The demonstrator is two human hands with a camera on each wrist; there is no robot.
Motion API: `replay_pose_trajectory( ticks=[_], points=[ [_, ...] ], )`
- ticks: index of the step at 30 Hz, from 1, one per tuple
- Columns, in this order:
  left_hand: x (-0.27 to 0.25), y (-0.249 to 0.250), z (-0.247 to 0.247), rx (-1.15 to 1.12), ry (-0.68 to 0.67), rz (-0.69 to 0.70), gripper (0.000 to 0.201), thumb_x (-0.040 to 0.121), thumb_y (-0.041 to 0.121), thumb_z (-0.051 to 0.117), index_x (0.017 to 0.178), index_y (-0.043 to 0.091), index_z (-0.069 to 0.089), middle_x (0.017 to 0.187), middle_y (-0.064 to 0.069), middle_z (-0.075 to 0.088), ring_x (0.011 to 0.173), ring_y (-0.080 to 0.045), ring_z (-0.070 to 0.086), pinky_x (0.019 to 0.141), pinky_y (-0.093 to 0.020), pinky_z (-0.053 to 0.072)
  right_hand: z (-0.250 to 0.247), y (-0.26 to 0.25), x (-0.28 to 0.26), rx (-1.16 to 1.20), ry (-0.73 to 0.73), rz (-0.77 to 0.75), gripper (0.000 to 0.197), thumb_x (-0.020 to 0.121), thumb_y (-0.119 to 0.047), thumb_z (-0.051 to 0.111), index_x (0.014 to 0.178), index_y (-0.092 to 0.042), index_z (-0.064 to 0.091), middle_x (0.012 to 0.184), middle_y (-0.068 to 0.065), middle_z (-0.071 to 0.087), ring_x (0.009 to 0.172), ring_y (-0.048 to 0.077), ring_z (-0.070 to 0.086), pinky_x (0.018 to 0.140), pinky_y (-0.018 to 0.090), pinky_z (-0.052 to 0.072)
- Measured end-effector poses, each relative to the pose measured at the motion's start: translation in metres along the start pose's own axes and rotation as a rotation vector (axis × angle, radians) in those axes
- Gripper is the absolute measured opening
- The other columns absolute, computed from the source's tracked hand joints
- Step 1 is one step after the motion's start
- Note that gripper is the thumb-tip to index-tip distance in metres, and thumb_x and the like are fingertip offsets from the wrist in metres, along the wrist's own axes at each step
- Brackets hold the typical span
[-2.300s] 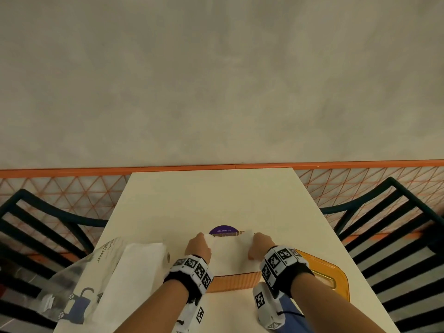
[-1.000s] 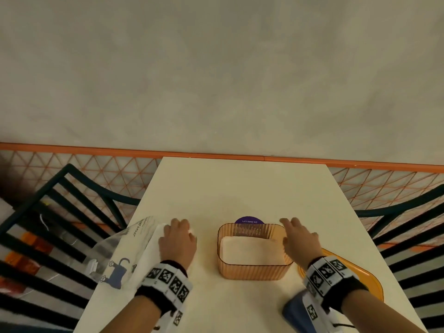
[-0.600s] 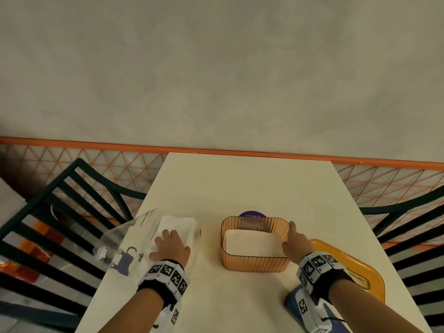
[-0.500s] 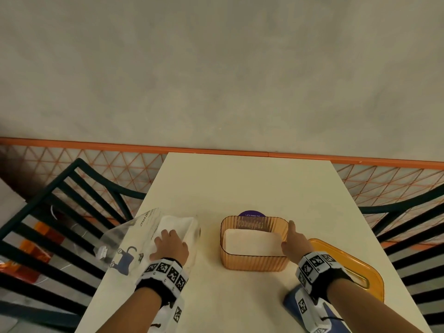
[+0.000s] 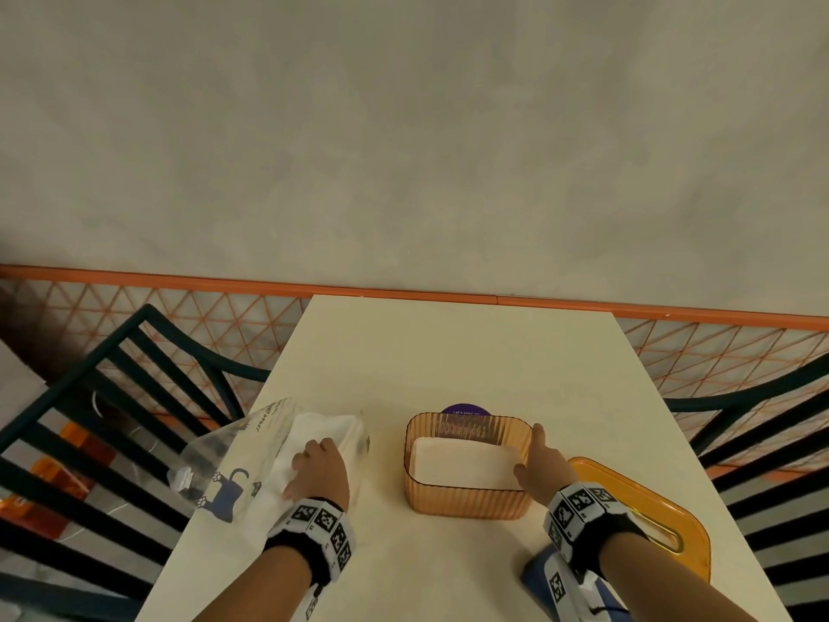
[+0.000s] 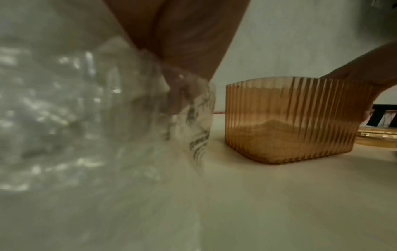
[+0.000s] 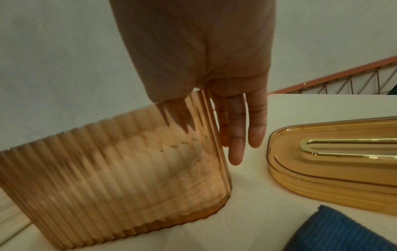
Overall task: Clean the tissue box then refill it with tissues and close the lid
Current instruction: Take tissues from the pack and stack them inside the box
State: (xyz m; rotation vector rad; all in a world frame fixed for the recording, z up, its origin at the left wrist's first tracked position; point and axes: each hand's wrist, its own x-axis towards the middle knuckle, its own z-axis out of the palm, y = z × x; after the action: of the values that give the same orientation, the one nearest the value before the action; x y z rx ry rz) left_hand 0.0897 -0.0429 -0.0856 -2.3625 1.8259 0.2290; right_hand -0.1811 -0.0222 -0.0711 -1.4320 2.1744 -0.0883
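Note:
The orange ribbed tissue box (image 5: 466,500) stands open in the middle of the table, with a low stack of white tissues (image 5: 462,464) inside. My right hand (image 5: 538,460) holds its right end wall, thumb over the rim and inside, straight fingers (image 7: 236,135) down the outside. My left hand (image 5: 316,464) lies on the tissue pack (image 5: 269,460) in its clear plastic wrap (image 6: 86,101) at the left, fingers curled on the white tissues. The orange lid (image 5: 650,509) with a gold slot (image 7: 343,146) lies flat to the right of the box.
A blue cloth (image 5: 536,572) lies near the front edge under my right wrist. A purple round sticker (image 5: 464,408) shows behind the box. Dark slatted chairs (image 5: 112,419) flank the table (image 5: 448,352), whose far edge meets the wall.
Both hands left the tissues in the box. My left hand went left onto the tissue pack and my right hand settled on the box's right wall. The last half second shows little movement.

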Motion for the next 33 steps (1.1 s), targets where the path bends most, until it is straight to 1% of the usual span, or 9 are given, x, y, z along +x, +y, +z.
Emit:
replay_pose_trajectory(
  ticks=[2, 4, 7, 9, 17, 20, 24, 28, 33],
  points=[
    [0.006, -0.006, 0.006, -0.002, 0.018, 0.081, 0.058, 0.038, 0.011, 0.091, 0.084, -0.002, 0.058, 0.077, -0.019, 0.062, 0.063, -0.031, 0.065, 0.043, -0.031, 0.055, 0.0, 0.0, 0.001, -0.007, -0.012, -0.007, 0.071, 0.095, -0.018, 0.044, 0.147, -0.007, -0.003, 0.101, 0.01, 0.066, 0.07, 0.017, 0.054, 0.044, 0.016, 0.034],
    [0.008, -0.011, 0.004, -0.028, 0.094, 0.141, 0.059, 0.021, 0.003, 0.092, 0.07, -0.001, 0.06, 0.056, -0.016, 0.059, 0.039, -0.026, 0.057, 0.033, -0.024, 0.046, 0.001, 0.001, 0.002, -0.011, -0.02, -0.008, 0.072, 0.094, -0.018, 0.044, 0.147, -0.007, -0.003, 0.093, 0.008, 0.062, 0.07, 0.017, 0.055, 0.044, 0.016, 0.034],
    [0.007, -0.014, -0.007, 0.036, -0.003, 0.05, 0.049, 0.083, 0.014, 0.064, 0.125, 0.005, 0.041, 0.112, -0.011, 0.059, 0.092, -0.023, 0.067, 0.071, -0.035, 0.057, 0.0, 0.001, 0.003, -0.031, -0.022, -0.014, 0.073, 0.094, -0.02, 0.045, 0.147, -0.007, -0.003, 0.096, 0.008, 0.064, 0.071, 0.016, 0.055, 0.044, 0.016, 0.034],
    [0.012, -0.019, -0.006, 0.078, 0.074, 0.09, 0.047, 0.094, 0.015, 0.047, 0.137, 0.01, 0.027, 0.126, -0.007, 0.052, 0.106, -0.021, 0.063, 0.083, -0.034, 0.054, 0.001, 0.003, 0.007, -0.045, -0.025, -0.018, 0.074, 0.094, -0.021, 0.046, 0.147, -0.007, -0.004, 0.103, 0.01, 0.066, 0.072, 0.016, 0.055, 0.045, 0.016, 0.036],
    [-0.005, -0.025, -0.051, 0.008, 0.149, 0.157, 0.039, 0.097, 0.008, 0.036, 0.135, 0.009, 0.035, 0.132, -0.007, 0.053, 0.117, -0.023, 0.057, 0.093, -0.033, 0.049, -0.029, -0.011, -0.008, -0.131, 0.154, -0.093, 0.071, 0.094, -0.042, 0.044, 0.147, -0.009, 0.009, 0.14, 0.014, 0.039, 0.125, 0.032, 0.044, 0.098, 0.041, 0.044],
    [-0.02, -0.029, -0.088, -0.111, 0.252, 0.22, 0.034, 0.094, 0.007, 0.037, 0.128, 0.01, 0.043, 0.118, -0.008, 0.061, 0.103, -0.025, 0.063, 0.084, -0.036, 0.053, -0.053, -0.037, -0.017, 0.092, 0.153, -0.248, 0.06, 0.097, -0.04, 0.039, 0.145, -0.008, 0.021, 0.132, 0.015, 0.05, 0.116, 0.028, 0.052, 0.095, 0.037, 0.044],
    [-0.046, -0.013, -0.118, -0.169, 0.357, 0.393, 0.033, 0.094, 0.008, 0.038, 0.125, 0.013, 0.046, 0.113, -0.006, 0.062, 0.088, -0.029, 0.066, 0.071, -0.035, 0.051, -0.071, -0.077, -0.034, 0.669, -0.205, -0.268, 0.052, 0.095, -0.052, 0.036, 0.135, -0.018, 0.035, 0.107, 0.014, 0.067, 0.078, 0.024, 0.067, 0.079, 0.04, 0.056],
    [-0.064, 0.015, -0.112, -0.159, 0.381, 0.614, 0.034, 0.095, 0.012, 0.039, 0.128, 0.015, 0.047, 0.118, -0.003, 0.059, 0.099, -0.026, 0.063, 0.073, -0.035, 0.05, -0.079, -0.101, -0.053, 1.012, -0.551, -0.176, 0.048, 0.092, -0.056, 0.039, 0.123, -0.02, 0.035, 0.109, 0.023, 0.063, 0.078, 0.038, 0.068, 0.064, 0.045, 0.059],
    [-0.061, 0.028, -0.082, -0.499, 0.21, 0.87, 0.05, 0.085, 0.047, 0.041, 0.124, 0.018, 0.054, 0.125, 0.005, 0.055, 0.116, -0.011, 0.052, 0.092, -0.021, 0.042, -0.087, -0.092, -0.058, 1.022, -0.474, -0.226, 0.031, 0.093, -0.001, 0.048, 0.113, -0.019, 0.032, 0.113, 0.016, 0.05, 0.08, 0.038, 0.063, 0.059, 0.042, 0.059]
  ],
)
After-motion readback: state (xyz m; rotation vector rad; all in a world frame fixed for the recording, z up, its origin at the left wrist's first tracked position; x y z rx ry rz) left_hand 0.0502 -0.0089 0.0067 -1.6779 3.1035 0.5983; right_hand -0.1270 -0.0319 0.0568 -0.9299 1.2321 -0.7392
